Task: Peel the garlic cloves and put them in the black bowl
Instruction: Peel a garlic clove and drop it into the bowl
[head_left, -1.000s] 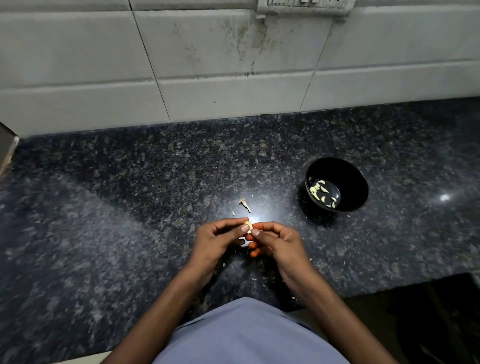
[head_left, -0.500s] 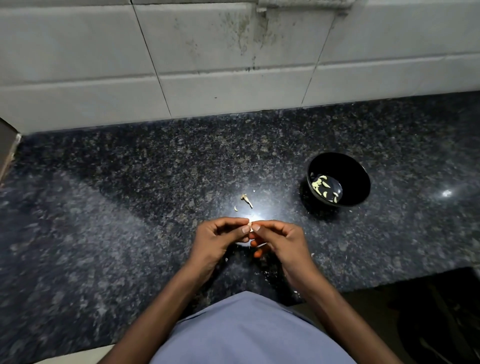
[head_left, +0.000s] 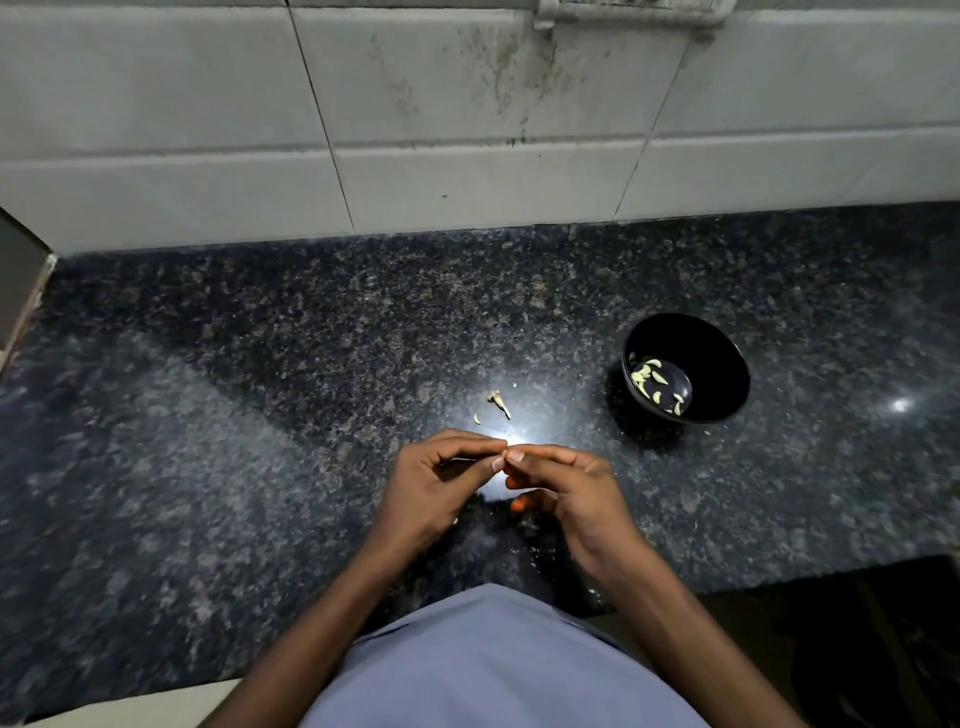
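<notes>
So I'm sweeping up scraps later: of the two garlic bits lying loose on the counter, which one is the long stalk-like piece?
The stem-like scrap, farther from the hands and nearer the wall; the other, the small scrap, is a short curved fleck to its left.

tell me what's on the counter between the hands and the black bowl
In the head view, only bare speckled counter lies between the hands and the black bowl. The garlic scraps sit just beyond the hands, left of that stretch.
</notes>
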